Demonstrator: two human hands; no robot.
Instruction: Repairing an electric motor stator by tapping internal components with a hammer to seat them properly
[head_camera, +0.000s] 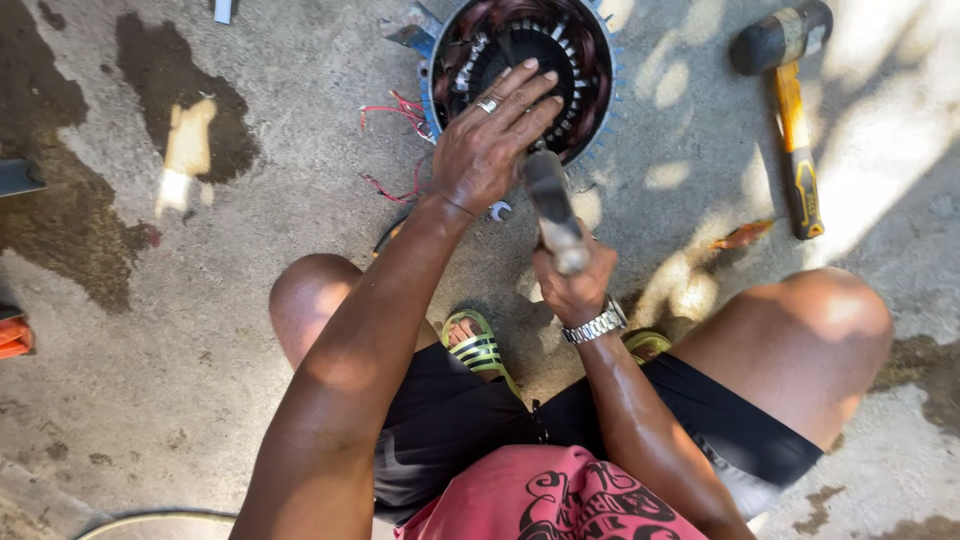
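Head view, from left to right: dark stains (180, 95) mark the concrete floor (150, 330); the left hand (490, 140) lies flat, grip released, on a round motor stator (520, 70) — the right hand (575, 285) has its grip clenched on a blurred hammer handle (552, 210) just beside it — and a rubber mallet (790, 90) lies apart.

1. The motor stator (520, 60) is cut off by the top edge and partly covered by the left hand (485, 145).
2. The tool (553, 210) gripped in the right hand (575, 285) is blurred; its type cannot be determined.
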